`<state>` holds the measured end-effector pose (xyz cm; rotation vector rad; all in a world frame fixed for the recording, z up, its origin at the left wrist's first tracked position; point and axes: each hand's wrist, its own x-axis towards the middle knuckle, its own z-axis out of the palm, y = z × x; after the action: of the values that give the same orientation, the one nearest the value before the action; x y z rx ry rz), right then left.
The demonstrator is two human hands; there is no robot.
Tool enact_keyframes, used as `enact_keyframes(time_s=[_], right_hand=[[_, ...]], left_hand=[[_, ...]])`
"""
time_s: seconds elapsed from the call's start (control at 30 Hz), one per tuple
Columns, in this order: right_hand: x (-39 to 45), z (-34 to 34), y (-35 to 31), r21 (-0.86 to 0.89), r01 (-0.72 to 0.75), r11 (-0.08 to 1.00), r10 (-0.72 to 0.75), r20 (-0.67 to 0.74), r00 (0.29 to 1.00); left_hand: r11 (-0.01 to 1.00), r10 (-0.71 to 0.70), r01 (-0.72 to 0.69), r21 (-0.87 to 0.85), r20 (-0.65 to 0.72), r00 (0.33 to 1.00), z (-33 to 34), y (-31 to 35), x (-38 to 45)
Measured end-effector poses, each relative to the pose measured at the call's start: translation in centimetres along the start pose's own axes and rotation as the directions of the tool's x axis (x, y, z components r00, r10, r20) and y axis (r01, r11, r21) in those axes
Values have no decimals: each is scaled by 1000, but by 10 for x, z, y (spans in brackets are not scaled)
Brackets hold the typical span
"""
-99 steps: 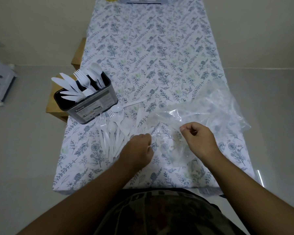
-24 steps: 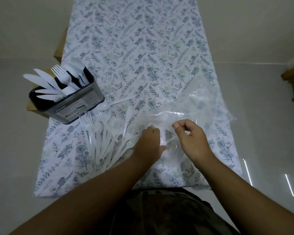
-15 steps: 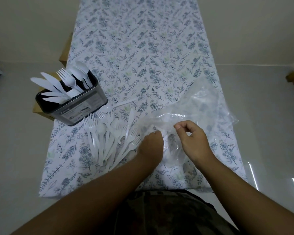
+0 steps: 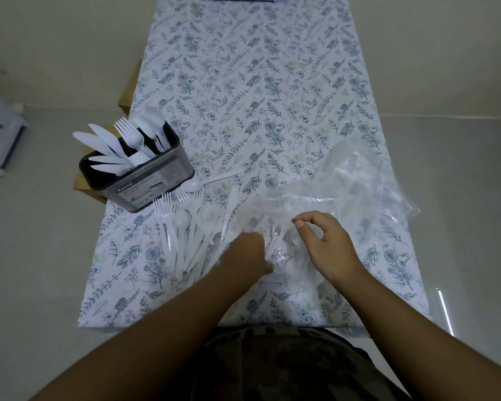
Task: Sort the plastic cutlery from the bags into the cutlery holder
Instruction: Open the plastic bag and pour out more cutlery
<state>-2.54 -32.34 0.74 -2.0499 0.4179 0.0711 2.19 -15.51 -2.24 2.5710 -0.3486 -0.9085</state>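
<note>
at the left edge of the floral tablecloth (image 4: 243, 82) we see the cutlery holder (image 4: 145, 178), a dark tin standing upright with white knives, forks and spoons already leaning out of it. just beside it, toward us, lies a loose pile of cutlery (image 4: 191, 233), mostly forks with a few spoons, fanned across the cloth, and one lone spoon (image 4: 211, 180) rests near the holder's right side.

moving right, our left hand (image 4: 249, 253) is curled at the mouth of the clear plastic bag (image 4: 359, 192), where a few white pieces show through the film. its fingers are turned away from us, so we cannot tell what exactly they hold, though they look closed around cutlery or bag material. our right hand (image 4: 324, 244) pinches the upper film of the bag between thumb and forefinger, the other fingers loosely bent, lifting the opening.

we judge the step as drawing the remaining pieces out of the bag onto the pile. the risk from here is the thin film: fork tines may snag it, so a firm pull could tear the bag or flick pieces off the near edge of the table, which is close. a sweep of the left forearm could also scatter the pile, or nudge the holder, which sits right at the table's edge.
</note>
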Motion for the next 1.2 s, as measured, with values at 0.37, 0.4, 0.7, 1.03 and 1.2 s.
enact_keyframes(time_s=[0.37, 0.4, 0.7, 1.03, 1.2], right_hand=[[17, -5, 6, -105, 84, 991, -82, 23, 996], [18, -4, 7, -121, 105, 987, -102, 36, 994], [22, -5, 31, -303, 384, 872, -329, 219, 919], [-12, -24, 42, -442, 320, 838, -208, 284, 936], [-36, -6, 50, -578, 40, 815, 23, 101, 995]], left_hand=[[988, -133, 116, -105, -175, 976, -16, -88, -64], [983, -141, 113, -144, -203, 969, -18, -89, -66], [971, -177, 93, -219, -408, 895, -31, -81, -53], [910, 402, -405, 87, -417, 815, -16, -34, -32], [862, 494, -447, 238, -197, 847, -3, -9, -8]])
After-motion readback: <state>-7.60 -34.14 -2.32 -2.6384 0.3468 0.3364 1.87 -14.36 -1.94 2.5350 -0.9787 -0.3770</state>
